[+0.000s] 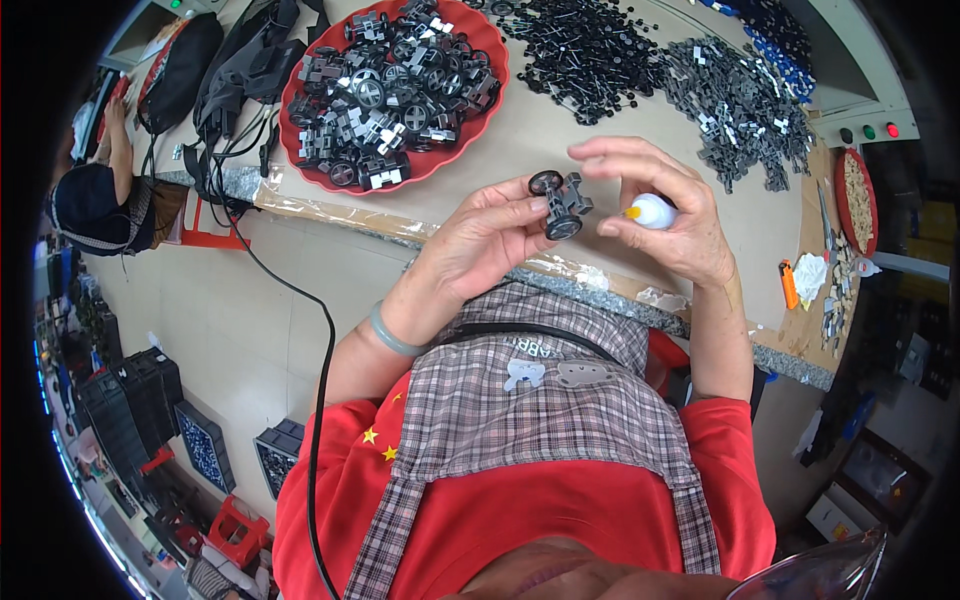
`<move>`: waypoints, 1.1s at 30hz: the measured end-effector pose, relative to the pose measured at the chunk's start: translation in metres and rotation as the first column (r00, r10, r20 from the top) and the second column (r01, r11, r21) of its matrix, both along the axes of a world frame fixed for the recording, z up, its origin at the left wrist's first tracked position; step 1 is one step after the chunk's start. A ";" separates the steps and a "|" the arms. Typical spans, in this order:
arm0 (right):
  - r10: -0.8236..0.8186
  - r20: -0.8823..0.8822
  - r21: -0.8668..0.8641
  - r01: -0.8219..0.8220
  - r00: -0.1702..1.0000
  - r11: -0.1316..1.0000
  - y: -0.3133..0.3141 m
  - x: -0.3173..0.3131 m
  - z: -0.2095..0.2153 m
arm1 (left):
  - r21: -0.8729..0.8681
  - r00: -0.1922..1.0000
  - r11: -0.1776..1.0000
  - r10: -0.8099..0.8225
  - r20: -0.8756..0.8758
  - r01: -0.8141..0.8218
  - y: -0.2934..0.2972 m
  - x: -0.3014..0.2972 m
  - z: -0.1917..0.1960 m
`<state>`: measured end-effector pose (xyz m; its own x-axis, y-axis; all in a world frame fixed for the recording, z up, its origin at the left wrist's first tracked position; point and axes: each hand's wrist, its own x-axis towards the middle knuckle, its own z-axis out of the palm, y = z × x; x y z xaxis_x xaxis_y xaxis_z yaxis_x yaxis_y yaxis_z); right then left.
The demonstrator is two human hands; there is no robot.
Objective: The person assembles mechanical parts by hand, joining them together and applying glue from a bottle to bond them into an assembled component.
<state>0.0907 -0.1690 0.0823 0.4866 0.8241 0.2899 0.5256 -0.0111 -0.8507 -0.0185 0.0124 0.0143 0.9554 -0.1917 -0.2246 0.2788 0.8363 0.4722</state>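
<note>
My left hand (pixel 478 243) pinches a small black toy wheel assembly (pixel 560 207) between thumb and fingers, just over the table's near edge. Its two wheels sit at the ends of a dark grey block. In my right hand (pixel 692 222) lies a small white squeeze bottle (pixel 655 211) with a yellow tip, angled toward the left. The forefinger and thumb of that hand are spread around the far and near sides of the bottle, with the forefinger reaching close to the wheel assembly. Whether that finger touches it I cannot tell.
A red scalloped bowl (pixel 497 118) piled with wheel assemblies stands far left. Heaps of black axle pieces (pixel 585 60) and grey parts (pixel 740 105) lie far right. An orange cutter (pixel 789 285) rests near the right edge. A black cable (pixel 325 330) hangs at left; another person (pixel 95 205) sits beyond.
</note>
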 end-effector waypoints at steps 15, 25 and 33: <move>-0.236 -0.392 -0.150 0.191 0.889 0.970 0.005 -0.008 -0.014 | -0.073 0.989 0.988 -0.133 0.065 0.137 -0.010 0.000 0.009; -0.205 -0.561 -0.134 0.156 0.802 0.979 0.006 -0.010 -0.021 | -0.083 0.971 0.968 -0.239 -0.015 0.237 -0.009 0.000 0.003; -0.187 -0.481 -0.086 0.166 0.857 0.982 0.006 -0.011 -0.030 | -0.223 0.962 0.938 -0.273 -0.006 0.265 -0.004 -0.001 -0.007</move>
